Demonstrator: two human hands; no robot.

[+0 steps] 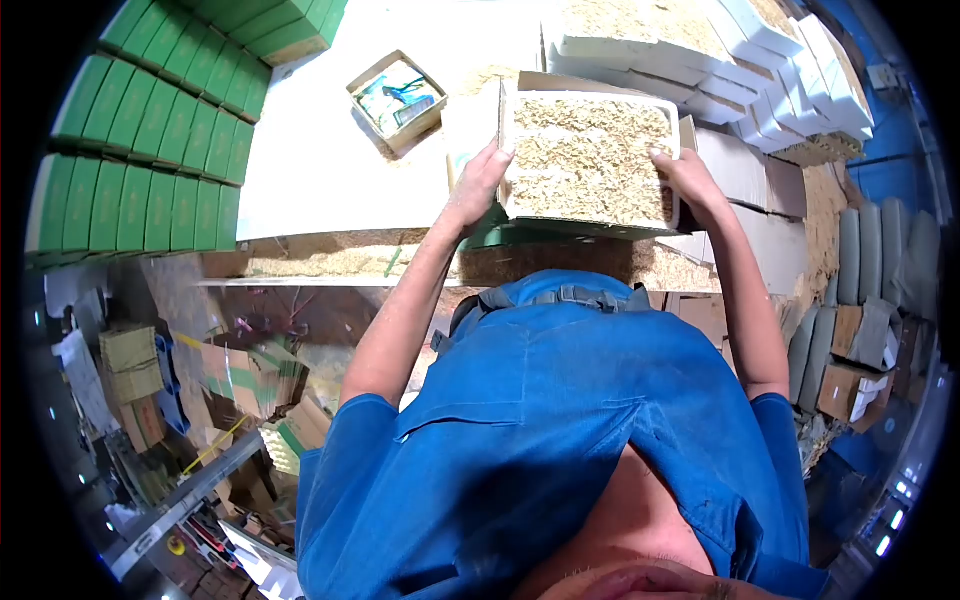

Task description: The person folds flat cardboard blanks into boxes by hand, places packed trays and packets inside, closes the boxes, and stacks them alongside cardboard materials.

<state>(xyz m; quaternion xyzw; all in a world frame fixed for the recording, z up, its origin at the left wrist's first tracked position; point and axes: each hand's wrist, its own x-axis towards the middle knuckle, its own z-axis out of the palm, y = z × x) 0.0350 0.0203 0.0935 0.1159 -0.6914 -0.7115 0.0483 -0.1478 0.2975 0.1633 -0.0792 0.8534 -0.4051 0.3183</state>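
A white tray (590, 160) filled with tan, flaky material sits in an open cardboard box (570, 228) at the near edge of the white worktable (310, 150). My left hand (482, 185) grips the left side of the box and tray, its thumb at the tray's rim. On the opposite side my right hand (690, 180) holds the right edge, with the thumb over the rim. The fingers of both hands are partly hidden behind the sides.
Green boxes (150, 125) stand in rows at the left. A small open carton (398, 100) with blue packets lies on the table. White trays (640, 60) of flakes are stacked at the back right. Flat cardboard (755, 185) lies right of the box.
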